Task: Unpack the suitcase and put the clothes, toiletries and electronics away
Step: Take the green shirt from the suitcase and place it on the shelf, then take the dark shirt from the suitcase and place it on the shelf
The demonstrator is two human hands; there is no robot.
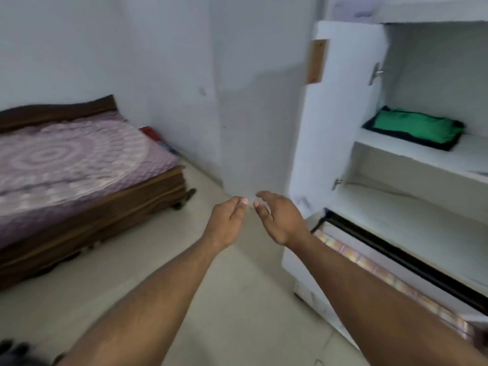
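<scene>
Both your hands are out front, left hand [227, 220] and right hand [277, 217] relaxed, holding nothing, fingertips nearly meeting; the folded green clothes [414, 126] sit on the wardrobe shelf [390, 146].

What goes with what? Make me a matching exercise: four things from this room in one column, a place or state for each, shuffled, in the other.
Things:
1. green folded cloth
2. cupboard door
3. bed
4. left hand

Places or states:
A. against the left wall
B. swung open
C. empty, fingers relaxed
D. on a cupboard shelf

Pairs: 1-D, 2-B, 3-A, 4-C
</scene>
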